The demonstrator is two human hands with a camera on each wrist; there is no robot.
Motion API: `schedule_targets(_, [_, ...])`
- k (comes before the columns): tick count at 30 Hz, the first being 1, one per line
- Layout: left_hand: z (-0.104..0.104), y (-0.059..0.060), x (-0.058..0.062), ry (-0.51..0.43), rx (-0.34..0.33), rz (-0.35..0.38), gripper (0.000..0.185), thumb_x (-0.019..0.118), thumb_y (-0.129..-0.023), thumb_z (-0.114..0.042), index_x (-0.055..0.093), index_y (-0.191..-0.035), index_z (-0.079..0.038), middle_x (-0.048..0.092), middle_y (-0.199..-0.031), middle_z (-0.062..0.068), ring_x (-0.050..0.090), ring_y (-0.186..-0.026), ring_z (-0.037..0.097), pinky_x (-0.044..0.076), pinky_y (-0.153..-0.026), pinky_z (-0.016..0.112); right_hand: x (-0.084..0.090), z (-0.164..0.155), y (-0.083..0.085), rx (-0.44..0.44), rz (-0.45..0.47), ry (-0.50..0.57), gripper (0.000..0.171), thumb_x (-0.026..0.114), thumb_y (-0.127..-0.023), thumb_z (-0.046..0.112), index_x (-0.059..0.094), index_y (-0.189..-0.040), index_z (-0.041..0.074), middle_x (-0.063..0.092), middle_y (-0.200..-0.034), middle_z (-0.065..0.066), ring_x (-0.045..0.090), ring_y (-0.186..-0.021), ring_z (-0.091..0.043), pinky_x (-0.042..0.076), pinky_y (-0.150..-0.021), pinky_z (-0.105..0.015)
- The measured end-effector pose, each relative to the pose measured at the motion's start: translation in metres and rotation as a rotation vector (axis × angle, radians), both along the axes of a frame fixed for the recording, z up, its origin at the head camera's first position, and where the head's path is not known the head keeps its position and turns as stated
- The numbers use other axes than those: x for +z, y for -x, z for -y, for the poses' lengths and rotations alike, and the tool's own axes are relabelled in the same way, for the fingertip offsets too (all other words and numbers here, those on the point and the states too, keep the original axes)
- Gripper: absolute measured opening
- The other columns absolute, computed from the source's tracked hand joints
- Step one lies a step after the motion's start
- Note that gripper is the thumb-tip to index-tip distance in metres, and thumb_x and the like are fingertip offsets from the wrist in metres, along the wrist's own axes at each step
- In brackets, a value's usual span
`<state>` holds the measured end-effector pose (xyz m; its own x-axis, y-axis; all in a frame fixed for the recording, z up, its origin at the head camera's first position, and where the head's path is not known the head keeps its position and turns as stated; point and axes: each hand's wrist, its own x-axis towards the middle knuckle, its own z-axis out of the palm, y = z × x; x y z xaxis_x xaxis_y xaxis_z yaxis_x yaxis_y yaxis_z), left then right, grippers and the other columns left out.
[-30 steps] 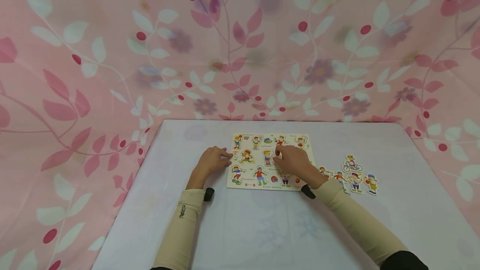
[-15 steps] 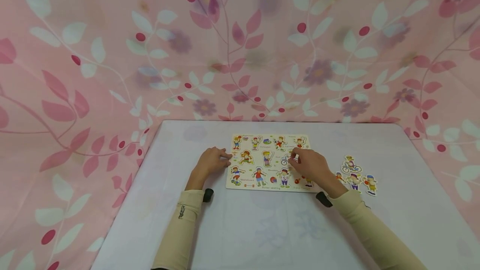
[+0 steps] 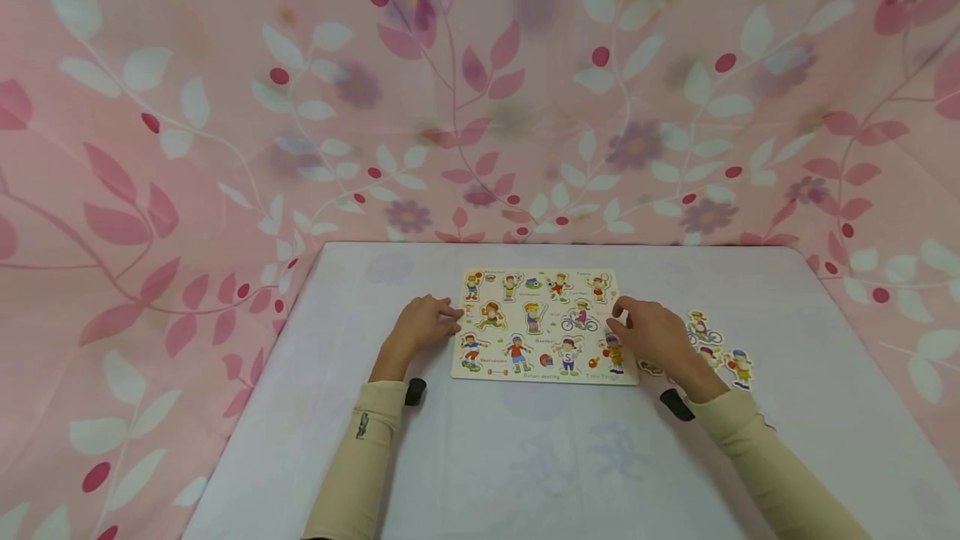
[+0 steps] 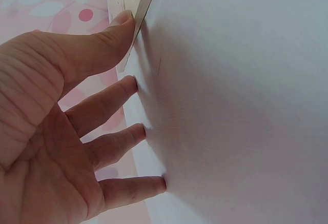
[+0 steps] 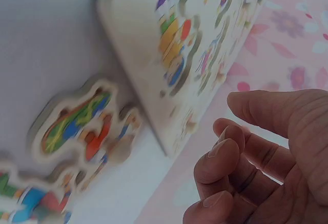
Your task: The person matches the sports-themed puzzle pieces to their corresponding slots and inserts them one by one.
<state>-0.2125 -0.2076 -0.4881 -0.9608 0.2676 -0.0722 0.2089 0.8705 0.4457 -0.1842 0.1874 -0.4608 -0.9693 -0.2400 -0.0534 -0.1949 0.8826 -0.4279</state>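
Observation:
A cream wooden puzzle board (image 3: 573,377) printed with child athletes lies at the table's middle. At its left edge is my left hand (image 3: 422,328); the left wrist view shows the thumb (image 4: 120,21) touching the board's edge and the other fingers spread with their tips on the cloth. My right hand (image 3: 660,342) hovers over the board's right side, fingers loosely bent, holding nothing. Below it in the right wrist view lies a loose skateboarder puzzle piece (image 5: 92,126). A cyclist piece (image 3: 702,328) and a ball-player piece (image 3: 739,368) lie farther right; the right hand and wrist partly hide others.
A white cloth covers the table (image 3: 510,457). Behind and beside it hangs a pink floral curtain (image 3: 480,107). Another loose piece (image 5: 36,201) shows partly at the corner of the right wrist view.
My right hand has moved right from the board's middle to its right edge, uncovering the cyclist picture in the board's middle row. The left hand has stayed in place.

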Motion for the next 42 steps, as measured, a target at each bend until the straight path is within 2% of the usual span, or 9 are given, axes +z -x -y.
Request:
schedule_targets(7, [0.002, -0.002, 0.004, -0.006, -0.026, -0.037, 0.028, 0.075, -0.086, -0.019, 0.076, -0.114, -0.015, 0.063, -0.129, 0.014, 0.054, -0.122, 0.041, 0.04, -0.103, 0.052, 0.004, -0.024, -0.002, -0.048, 0.028, -0.022, 0.022, 0.064, -0.096, 0.027, 0.062, -0.106, 0.008, 0.056, -0.07, -0.002, 0.049, -0.053, -0.018, 0.036, -0.044, -0.031])
schedule_targets(14, [-0.001, 0.0, 0.002, -0.001, 0.002, 0.011, 0.031, 0.077, -0.086, -0.023, 0.075, -0.116, -0.015, 0.06, -0.134, 0.012, 0.052, -0.126, 0.038, 0.038, -0.107, 0.049, 0.003, -0.046, -0.007, -0.075, 0.044, -0.044, 0.023, 0.064, -0.095, 0.026, 0.062, -0.107, 0.006, 0.057, -0.073, -0.003, 0.049, -0.057, -0.018, 0.038, -0.047, -0.032])
schedule_targets(28, [-0.002, -0.002, 0.004, -0.007, 0.019, 0.016, 0.03, 0.077, -0.086, -0.023, 0.075, -0.115, -0.016, 0.06, -0.134, 0.011, 0.051, -0.128, 0.036, 0.037, -0.108, 0.048, -0.001, -0.09, -0.009, -0.128, 0.1, -0.077, 0.027, 0.063, -0.095, 0.025, 0.06, -0.108, 0.002, 0.06, -0.08, -0.01, 0.051, -0.063, -0.022, 0.041, -0.05, -0.033])
schedule_targets(34, [-0.002, -0.001, 0.003, 0.001, 0.026, 0.025, 0.031, 0.077, -0.086, -0.024, 0.075, -0.116, -0.016, 0.06, -0.134, 0.01, 0.051, -0.128, 0.036, 0.037, -0.108, 0.048, -0.002, -0.103, -0.011, -0.145, 0.128, -0.066, 0.026, 0.061, -0.095, 0.025, 0.06, -0.107, 0.002, 0.06, -0.08, -0.008, 0.051, -0.062, -0.021, 0.04, -0.048, -0.033])
schedule_targets(42, [-0.002, -0.001, 0.003, 0.003, 0.038, 0.024, 0.03, 0.077, -0.086, -0.023, 0.075, -0.116, -0.017, 0.06, -0.134, 0.009, 0.053, -0.126, 0.035, 0.038, -0.107, 0.047, -0.012, -0.12, -0.011, -0.141, 0.084, -0.065, 0.024, 0.061, -0.095, 0.024, 0.061, -0.103, 0.002, 0.059, -0.075, -0.006, 0.05, -0.059, -0.02, 0.038, -0.045, -0.032])
